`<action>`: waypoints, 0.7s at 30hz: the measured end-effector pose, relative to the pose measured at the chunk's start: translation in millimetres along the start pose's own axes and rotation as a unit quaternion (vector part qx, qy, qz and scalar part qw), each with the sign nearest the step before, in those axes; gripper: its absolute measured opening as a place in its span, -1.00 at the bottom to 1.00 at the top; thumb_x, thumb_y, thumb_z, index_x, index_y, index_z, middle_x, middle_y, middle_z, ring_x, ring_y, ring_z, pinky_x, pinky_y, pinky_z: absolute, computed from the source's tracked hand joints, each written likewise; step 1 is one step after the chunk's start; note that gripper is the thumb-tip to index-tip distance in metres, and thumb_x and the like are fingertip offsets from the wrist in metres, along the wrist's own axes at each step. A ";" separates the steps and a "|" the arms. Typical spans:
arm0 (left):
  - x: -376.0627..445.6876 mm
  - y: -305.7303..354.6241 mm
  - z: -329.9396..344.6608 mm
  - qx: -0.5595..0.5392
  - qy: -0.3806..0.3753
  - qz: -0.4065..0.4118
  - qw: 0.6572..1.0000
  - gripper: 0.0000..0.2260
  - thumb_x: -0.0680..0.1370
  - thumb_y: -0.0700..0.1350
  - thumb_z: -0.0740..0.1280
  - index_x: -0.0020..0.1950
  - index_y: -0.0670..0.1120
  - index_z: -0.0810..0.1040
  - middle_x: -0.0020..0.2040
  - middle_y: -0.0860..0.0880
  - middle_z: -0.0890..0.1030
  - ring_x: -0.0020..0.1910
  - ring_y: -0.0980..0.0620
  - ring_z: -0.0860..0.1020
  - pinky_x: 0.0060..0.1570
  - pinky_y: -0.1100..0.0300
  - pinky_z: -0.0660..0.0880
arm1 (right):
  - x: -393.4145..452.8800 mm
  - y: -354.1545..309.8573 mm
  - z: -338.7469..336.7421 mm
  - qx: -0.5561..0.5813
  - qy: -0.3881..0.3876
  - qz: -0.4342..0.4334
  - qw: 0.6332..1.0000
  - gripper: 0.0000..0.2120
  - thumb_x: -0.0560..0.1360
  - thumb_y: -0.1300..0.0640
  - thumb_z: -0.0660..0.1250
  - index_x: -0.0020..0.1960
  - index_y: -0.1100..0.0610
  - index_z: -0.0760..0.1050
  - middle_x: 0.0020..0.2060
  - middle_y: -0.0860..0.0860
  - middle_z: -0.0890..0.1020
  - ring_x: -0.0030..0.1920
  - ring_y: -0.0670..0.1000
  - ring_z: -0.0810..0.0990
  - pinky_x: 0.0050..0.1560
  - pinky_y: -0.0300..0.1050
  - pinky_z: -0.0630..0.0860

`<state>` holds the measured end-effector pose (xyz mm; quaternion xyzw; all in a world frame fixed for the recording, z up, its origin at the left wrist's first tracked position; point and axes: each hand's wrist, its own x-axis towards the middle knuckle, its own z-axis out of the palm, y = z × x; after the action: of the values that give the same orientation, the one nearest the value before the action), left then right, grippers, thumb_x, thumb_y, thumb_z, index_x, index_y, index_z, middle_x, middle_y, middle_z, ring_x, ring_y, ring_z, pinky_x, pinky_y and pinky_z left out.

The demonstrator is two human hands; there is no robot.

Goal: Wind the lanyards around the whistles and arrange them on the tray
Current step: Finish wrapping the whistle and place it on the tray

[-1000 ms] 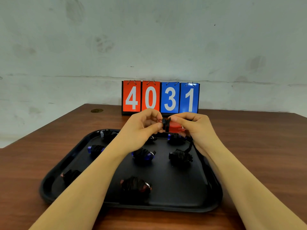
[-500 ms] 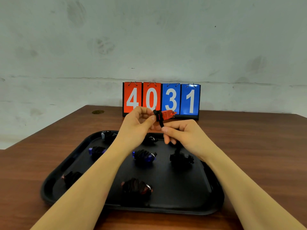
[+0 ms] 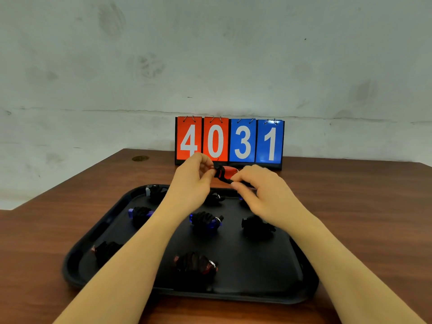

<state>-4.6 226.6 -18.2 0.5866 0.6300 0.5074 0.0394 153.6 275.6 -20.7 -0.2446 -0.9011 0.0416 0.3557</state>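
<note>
My left hand (image 3: 194,181) pinches the left end of a red whistle (image 3: 230,171) held above the far edge of a black tray (image 3: 301,293). A few turns of black lanyard (image 3: 219,173) wrap the whistle near my left fingers. My right hand (image 3: 259,190) pinches the loose lanyard just below and right of the whistle. Several wound whistles lie on the tray, among them a blue one (image 3: 205,220), a red one (image 3: 195,265) and a black bundle (image 3: 256,226). My arms hide parts of others.
A flip scoreboard (image 3: 230,141) reading 4031 stands at the back of the brown wooden table (image 3: 350,206), close behind my hands. A pale wall rises behind it. The table's left edge runs diagonally at the left.
My right hand swung from under the whistle to its right side, carrying the lanyard round it. Both hands dropped slightly with the whistle.
</note>
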 end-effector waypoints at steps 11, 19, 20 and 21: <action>-4.3 5.1 -0.6 -0.001 -0.047 0.046 0.998 -0.91 0.55 -0.20 0.25 0.00 -0.03 0.42 -0.20 0.14 0.45 -0.26 0.21 0.45 -0.21 0.59 0.35 | 1.0 5.2 6.3 -0.040 0.123 -0.022 0.991 -0.83 0.55 0.13 0.20 0.00 0.17 0.54 -0.15 0.02 0.61 -0.22 -0.01 0.58 -0.21 -0.14 0.56; -7.6 5.0 -1.9 0.010 -0.077 0.063 0.995 -0.89 0.54 -0.21 0.27 -0.02 0.00 0.44 -0.16 0.15 0.49 -0.18 0.20 0.48 -0.14 0.58 0.36 | 2.3 9.9 0.4 0.028 0.132 0.024 0.991 -0.89 0.49 0.20 0.34 -0.02 0.14 0.61 -0.19 -0.06 0.61 -0.17 -0.16 0.55 -0.06 -0.37 0.49; -7.9 5.2 -2.2 0.012 -0.087 0.065 0.994 -0.89 0.54 -0.21 0.27 -0.02 0.00 0.45 -0.16 0.16 0.49 -0.17 0.22 0.48 -0.14 0.58 0.36 | 1.9 9.7 -0.8 0.046 0.132 0.034 0.990 -0.88 0.48 0.21 0.34 -0.01 0.14 0.61 -0.20 -0.09 0.60 -0.17 -0.20 0.54 -0.04 -0.41 0.46; -8.1 5.4 -2.3 0.012 -0.096 0.067 0.993 -0.89 0.54 -0.20 0.28 -0.02 0.01 0.45 -0.16 0.16 0.50 -0.17 0.23 0.48 -0.13 0.58 0.35 | 1.6 9.5 -2.4 0.070 0.129 0.048 0.988 -0.88 0.48 0.22 0.35 -0.01 0.14 0.62 -0.21 -0.15 0.58 -0.17 -0.23 0.54 -0.03 -0.45 0.45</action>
<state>0.2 217.8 -17.8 0.6744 0.5885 0.4422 0.0582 158.1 284.5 -20.4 -0.2655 -0.8295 0.0894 0.4831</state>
